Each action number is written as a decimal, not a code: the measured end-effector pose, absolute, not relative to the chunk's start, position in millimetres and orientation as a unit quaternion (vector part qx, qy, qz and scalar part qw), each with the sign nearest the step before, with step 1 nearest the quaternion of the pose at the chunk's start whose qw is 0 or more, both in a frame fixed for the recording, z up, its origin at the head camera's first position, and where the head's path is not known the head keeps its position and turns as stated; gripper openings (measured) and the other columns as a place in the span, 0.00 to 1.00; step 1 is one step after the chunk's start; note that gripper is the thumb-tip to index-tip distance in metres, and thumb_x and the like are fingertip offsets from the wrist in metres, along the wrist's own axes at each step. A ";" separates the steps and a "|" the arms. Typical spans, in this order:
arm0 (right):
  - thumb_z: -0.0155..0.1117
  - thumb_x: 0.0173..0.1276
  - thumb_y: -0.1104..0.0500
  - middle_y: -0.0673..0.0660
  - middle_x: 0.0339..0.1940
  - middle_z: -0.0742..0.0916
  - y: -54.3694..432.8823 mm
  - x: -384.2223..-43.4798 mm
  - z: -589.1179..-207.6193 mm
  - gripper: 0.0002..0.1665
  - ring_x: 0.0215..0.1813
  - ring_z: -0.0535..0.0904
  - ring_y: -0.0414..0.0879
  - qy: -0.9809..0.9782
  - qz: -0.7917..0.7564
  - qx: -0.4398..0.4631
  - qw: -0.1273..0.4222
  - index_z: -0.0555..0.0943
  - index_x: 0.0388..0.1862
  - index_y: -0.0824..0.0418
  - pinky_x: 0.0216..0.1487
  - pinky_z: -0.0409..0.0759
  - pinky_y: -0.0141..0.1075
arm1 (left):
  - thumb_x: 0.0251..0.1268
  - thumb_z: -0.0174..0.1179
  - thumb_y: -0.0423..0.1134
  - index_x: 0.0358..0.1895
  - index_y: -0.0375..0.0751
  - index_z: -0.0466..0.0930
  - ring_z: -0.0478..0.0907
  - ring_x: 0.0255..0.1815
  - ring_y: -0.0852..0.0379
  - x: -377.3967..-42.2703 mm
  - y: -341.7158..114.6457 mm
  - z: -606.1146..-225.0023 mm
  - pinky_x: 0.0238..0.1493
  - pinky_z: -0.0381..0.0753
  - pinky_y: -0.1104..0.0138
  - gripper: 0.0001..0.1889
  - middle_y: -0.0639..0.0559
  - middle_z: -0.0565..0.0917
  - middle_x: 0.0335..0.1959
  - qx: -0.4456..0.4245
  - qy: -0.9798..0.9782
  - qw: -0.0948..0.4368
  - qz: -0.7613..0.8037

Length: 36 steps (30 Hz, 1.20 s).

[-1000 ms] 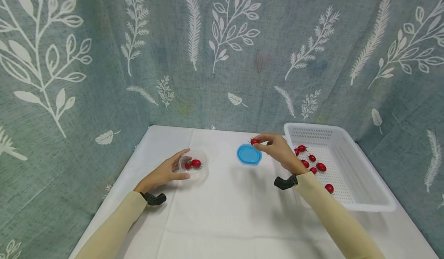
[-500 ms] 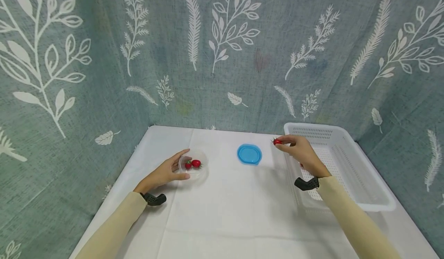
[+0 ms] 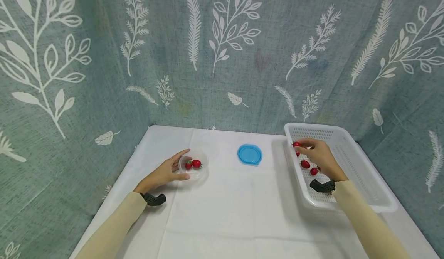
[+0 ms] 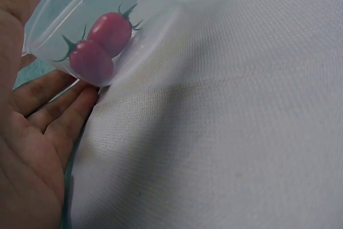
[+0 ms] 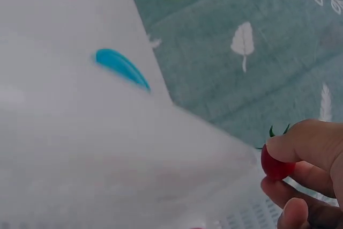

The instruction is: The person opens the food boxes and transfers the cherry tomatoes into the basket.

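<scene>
My right hand (image 3: 319,153) pinches a red cherry tomato (image 5: 276,163) with a green calyx between thumb and fingers. It is over the left side of a white perforated plastic basket (image 3: 360,174). Several more cherry tomatoes lie in the basket, among them one tomato (image 3: 305,164) below the hand; the forearm hides part of the floor. My left hand (image 3: 163,174) holds a clear round plastic tub (image 3: 198,176) on the table, fingers behind it and thumb in front. Inside the tub rest two cherry tomatoes, one tomato (image 4: 110,34) leaning against the other (image 4: 91,63).
A blue round lid (image 3: 249,154) lies flat on the white-covered table (image 3: 222,212), between the tub and the basket. Grey-green curtains (image 3: 222,89) with white leaf prints stand behind the table and along both sides.
My right hand has moved right with the cherry tomato, from over the blue lid to over the basket. The left hand and tub have stayed in place.
</scene>
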State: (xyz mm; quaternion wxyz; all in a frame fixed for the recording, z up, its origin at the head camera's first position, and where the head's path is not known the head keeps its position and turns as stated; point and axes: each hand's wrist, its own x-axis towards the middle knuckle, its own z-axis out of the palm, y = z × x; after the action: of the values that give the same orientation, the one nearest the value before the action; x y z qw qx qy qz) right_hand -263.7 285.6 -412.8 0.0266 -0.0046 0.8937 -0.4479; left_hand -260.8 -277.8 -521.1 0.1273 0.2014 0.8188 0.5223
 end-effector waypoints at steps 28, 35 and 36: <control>0.65 0.76 0.47 0.74 0.63 0.80 340.9 -263.5 -431.4 0.33 0.61 0.77 0.70 0.913 -0.401 0.077 0.016 0.77 0.65 0.72 0.62 0.79 0.62 | 0.61 0.76 0.50 0.83 0.68 0.49 0.43 0.84 0.40 -259.6 -276.9 -519.2 0.79 0.55 0.45 0.53 0.50 0.52 0.84 0.204 0.814 0.131 0.527; 0.64 0.76 0.45 0.75 0.61 0.81 343.1 -262.9 -434.8 0.33 0.57 0.79 0.70 0.920 -0.385 0.072 0.008 0.78 0.63 0.73 0.57 0.81 0.61 | 0.61 0.76 0.50 0.83 0.67 0.50 0.44 0.84 0.40 -257.8 -275.3 -519.2 0.79 0.55 0.46 0.53 0.49 0.58 0.82 0.202 0.817 0.126 0.525; 0.64 0.76 0.45 0.75 0.61 0.81 343.5 -262.7 -435.6 0.33 0.56 0.79 0.69 0.921 -0.384 0.070 0.006 0.79 0.62 0.73 0.56 0.82 0.61 | 0.61 0.76 0.49 0.83 0.66 0.49 0.44 0.84 0.40 -257.3 -275.3 -519.5 0.79 0.55 0.46 0.53 0.48 0.58 0.81 0.202 0.816 0.126 0.526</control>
State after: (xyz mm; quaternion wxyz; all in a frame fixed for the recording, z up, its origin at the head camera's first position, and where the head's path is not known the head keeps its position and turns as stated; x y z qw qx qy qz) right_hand -262.7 343.5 -435.6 0.0059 0.0703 0.9205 -0.3842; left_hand -257.3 -275.3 -519.5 0.1260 0.2024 0.8162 0.5263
